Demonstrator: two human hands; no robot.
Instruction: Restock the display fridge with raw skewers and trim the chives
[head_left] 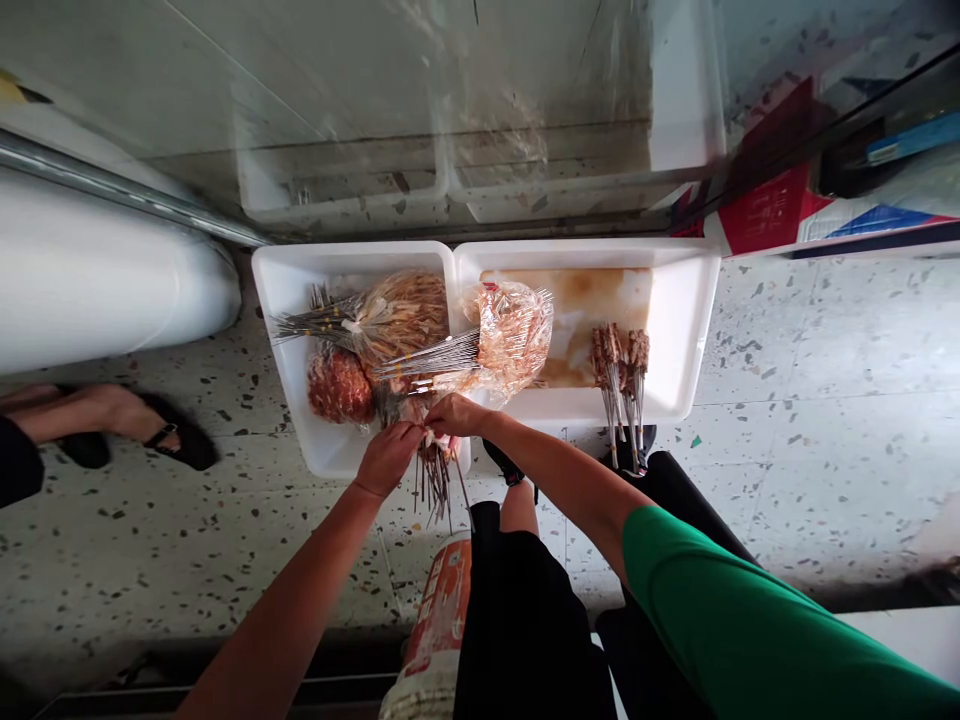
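My left hand (pixel 391 456) and my right hand (pixel 455 415) meet over the front edge of the left white tub (pixel 279 400). Both have their fingers closed on the thin plastic bag (pixel 433 437) around a bundle of meat skewers. The bare metal sticks (pixel 435 480) of that bundle point down toward me, past the tub's rim. Just behind lies a bag of skewered meat (pixel 517 335), reaching over into the right tub. Another bagged skewer bundle (pixel 405 312) and a bag of red minced-looking meat (pixel 341 388) rest in the left tub. My fingertips partly hide the bag's neck.
The right white tub (pixel 686 340) holds brown liquid and several loose meat skewers (pixel 619 360), their sticks over its front rim. Glass (pixel 360 120) stands behind the tubs. An orange-and-white bucket (pixel 439 610) is by my leg. Another person's foot (pixel 176 435) is at left.
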